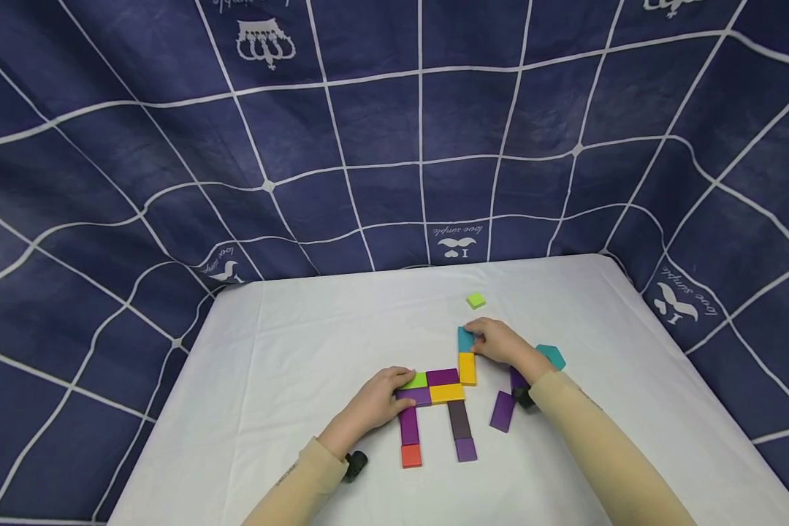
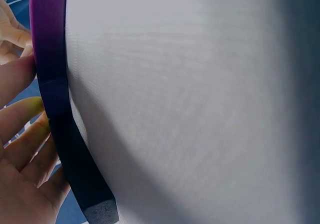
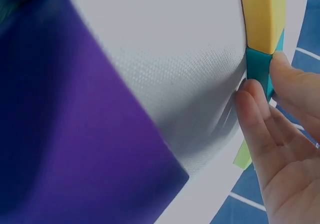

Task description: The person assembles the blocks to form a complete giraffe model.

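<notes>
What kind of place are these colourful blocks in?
Probably a small curtained-off tabletop, maybe for play or filming. A flat white surface lies below, dark blue fabric with white lines hangs around it, and colourful blocks lie on top.

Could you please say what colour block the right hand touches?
The block is teal, clearest in right wrist view.

"love simple" [image 1: 456, 229] upside down on the blue cloth [image 1: 381, 124] over there, moustache [image 1: 456, 242], heart [image 1: 451, 254] and "I" [image 1: 464, 253] beneath, same again at right, upturned crown [image 1: 266, 41] higher up, left sleeve [image 1: 302, 486] lettering too small to read from here
</notes>
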A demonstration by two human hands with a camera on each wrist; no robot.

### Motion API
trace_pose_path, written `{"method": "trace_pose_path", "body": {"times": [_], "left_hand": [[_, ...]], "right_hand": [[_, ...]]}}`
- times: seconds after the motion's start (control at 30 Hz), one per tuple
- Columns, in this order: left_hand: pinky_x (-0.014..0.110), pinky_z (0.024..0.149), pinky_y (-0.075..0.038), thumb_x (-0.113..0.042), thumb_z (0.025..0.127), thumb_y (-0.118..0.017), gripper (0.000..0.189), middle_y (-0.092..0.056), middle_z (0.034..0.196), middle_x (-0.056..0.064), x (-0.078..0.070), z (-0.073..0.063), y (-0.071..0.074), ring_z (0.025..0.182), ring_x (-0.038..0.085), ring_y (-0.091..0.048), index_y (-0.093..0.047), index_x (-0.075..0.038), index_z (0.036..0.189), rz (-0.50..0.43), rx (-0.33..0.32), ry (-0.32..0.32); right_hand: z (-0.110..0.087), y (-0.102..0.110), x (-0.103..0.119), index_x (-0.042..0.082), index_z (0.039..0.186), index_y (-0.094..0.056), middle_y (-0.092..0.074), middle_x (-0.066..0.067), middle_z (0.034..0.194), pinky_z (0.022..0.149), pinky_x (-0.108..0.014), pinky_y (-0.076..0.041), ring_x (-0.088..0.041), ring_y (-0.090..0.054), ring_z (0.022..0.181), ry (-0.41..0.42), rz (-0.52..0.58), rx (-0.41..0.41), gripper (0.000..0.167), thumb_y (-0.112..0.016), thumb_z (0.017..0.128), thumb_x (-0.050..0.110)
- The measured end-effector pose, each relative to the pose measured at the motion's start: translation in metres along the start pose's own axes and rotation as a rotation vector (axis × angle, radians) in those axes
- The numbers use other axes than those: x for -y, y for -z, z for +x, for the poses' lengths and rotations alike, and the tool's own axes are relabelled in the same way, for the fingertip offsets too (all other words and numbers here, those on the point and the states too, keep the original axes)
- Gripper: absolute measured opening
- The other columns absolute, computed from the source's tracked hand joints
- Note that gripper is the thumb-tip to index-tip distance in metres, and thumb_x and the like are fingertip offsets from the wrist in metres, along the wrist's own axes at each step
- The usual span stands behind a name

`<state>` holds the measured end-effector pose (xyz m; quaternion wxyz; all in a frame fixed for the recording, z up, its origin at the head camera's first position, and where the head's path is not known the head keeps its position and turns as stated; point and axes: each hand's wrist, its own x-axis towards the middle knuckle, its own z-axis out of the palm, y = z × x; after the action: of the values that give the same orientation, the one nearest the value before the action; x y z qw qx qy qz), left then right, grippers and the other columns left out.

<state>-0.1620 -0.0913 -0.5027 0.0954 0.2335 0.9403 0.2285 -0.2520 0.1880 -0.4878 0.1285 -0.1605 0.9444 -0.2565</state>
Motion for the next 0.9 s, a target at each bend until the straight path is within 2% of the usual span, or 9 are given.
{"method": "trace_pose_path", "body": {"times": [0.1,0.23,0.3,0.4,0.53,0.63,0.77,0.9], "left_hand": [[0.041,0.11,-0.042,-0.033,0.094,-0.067,0.056,-0.057,0.139,0.007,0.001,0.0,0.0,0.131,0.026,-0.051,-0.054,-0.008,0.141,-0.001,-0.002,-0.003],[0.042,0.11,-0.042,-0.033,0.094,-0.067,0.056,-0.056,0.14,0.008,0.0,0.0,0.0,0.131,0.027,-0.051,-0.053,-0.007,0.142,-0.006,0.0,-0.003],[0.042,0.11,-0.042,-0.033,0.094,-0.067,0.056,-0.056,0.14,0.008,0.0,0.0,0.0,0.131,0.027,-0.051,-0.053,-0.007,0.142,-0.005,0.001,-0.002],[0.041,0.11,-0.042,-0.033,0.094,-0.067,0.055,-0.056,0.14,0.008,0.0,0.0,0.0,0.131,0.027,-0.051,-0.053,-0.008,0.142,-0.002,0.0,-0.001],[0.041,0.111,-0.042,-0.033,0.094,-0.066,0.056,-0.056,0.141,0.008,0.0,0.0,0.001,0.132,0.026,-0.05,-0.053,-0.008,0.142,-0.001,0.007,0.005],[0.042,0.111,-0.042,-0.033,0.094,-0.066,0.056,-0.055,0.141,0.007,-0.001,-0.001,0.001,0.132,0.026,-0.05,-0.053,-0.009,0.142,-0.006,0.011,0.015],[0.042,0.111,-0.042,-0.033,0.094,-0.067,0.055,-0.056,0.14,0.007,-0.001,-0.001,0.001,0.132,0.026,-0.051,-0.053,-0.009,0.142,-0.009,0.007,0.017],[0.041,0.11,-0.042,-0.033,0.094,-0.067,0.055,-0.056,0.14,0.007,-0.001,0.0,0.0,0.131,0.026,-0.051,-0.053,-0.009,0.142,-0.004,0.003,0.009]], "right_hand": [[-0.006,0.005,0.0,0.0,0.136,-0.056,-0.051,-0.02,0.143,0.105,-0.049,-0.047,-0.031,-0.058,0.115,0.032,-0.004,-0.033,0.048,-0.068,0.092,0.013],[-0.021,0.015,-0.005,0.0,0.131,-0.061,-0.058,-0.019,0.134,0.093,-0.045,-0.053,-0.025,-0.061,0.099,0.058,-0.014,-0.068,0.044,-0.069,0.091,0.016],[-0.031,0.02,-0.008,0.0,0.128,-0.063,-0.062,-0.018,0.126,0.09,-0.044,-0.054,-0.025,-0.061,0.098,0.059,-0.018,-0.054,0.041,-0.07,0.091,0.015],[-0.048,0.022,-0.012,0.0,0.124,-0.065,-0.066,-0.017,0.12,0.093,-0.048,-0.053,-0.03,-0.062,0.104,0.045,-0.038,-0.013,0.04,-0.073,0.088,0.015],[-0.071,0.02,-0.016,0.001,0.124,-0.065,-0.064,-0.017,0.123,0.099,-0.052,-0.049,-0.036,-0.06,0.114,0.019,-0.061,0.045,0.047,-0.079,0.082,0.015],[-0.083,0.017,-0.018,0.001,0.124,-0.065,-0.062,-0.018,0.124,0.099,-0.053,-0.049,-0.037,-0.059,0.114,0.011,-0.088,0.072,0.052,-0.083,0.077,0.013],[-0.09,0.014,-0.019,0.0,0.123,-0.066,-0.061,-0.018,0.12,0.095,-0.052,-0.052,-0.034,-0.06,0.108,0.012,-0.122,0.07,0.055,-0.086,0.073,0.012],[-0.087,0.016,-0.019,-0.002,0.124,-0.064,-0.062,-0.02,0.118,0.093,-0.051,-0.053,-0.032,-0.061,0.103,-0.015,-0.148,0.04,0.058,-0.086,0.074,0.014]]}}
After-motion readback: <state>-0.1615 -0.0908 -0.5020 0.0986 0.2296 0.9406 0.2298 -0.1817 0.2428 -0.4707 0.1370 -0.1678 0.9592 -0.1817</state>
